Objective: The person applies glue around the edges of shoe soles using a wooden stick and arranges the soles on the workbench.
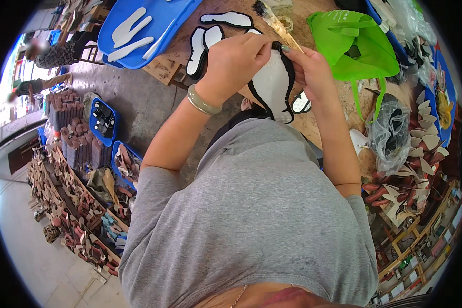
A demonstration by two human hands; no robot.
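Observation:
In front of me a white shoe insole [273,82] with a black, gathered edge band hangs upright between my hands. My left hand [237,64], with a pale bangle [204,100] at the wrist, is closed with its fingers pinched beside the insole's top edge; what its fingertips hold is hidden. My right hand [313,72] grips the insole's upper right edge between thumb and fingers. A brush [281,28] with dark bristles and a glue-coloured handle reaches to the right fingers; I cannot tell if they touch it. More black-edged white insoles [227,19] lie on the table beyond.
Left of the table, a blue tray [182,15] holds loose white insole pieces. A green bag [351,43] and a clear plastic bag [390,136] lie to the right. Racks of shoe parts [69,205] and a blue basket [103,120] stand at left; two people are farther off.

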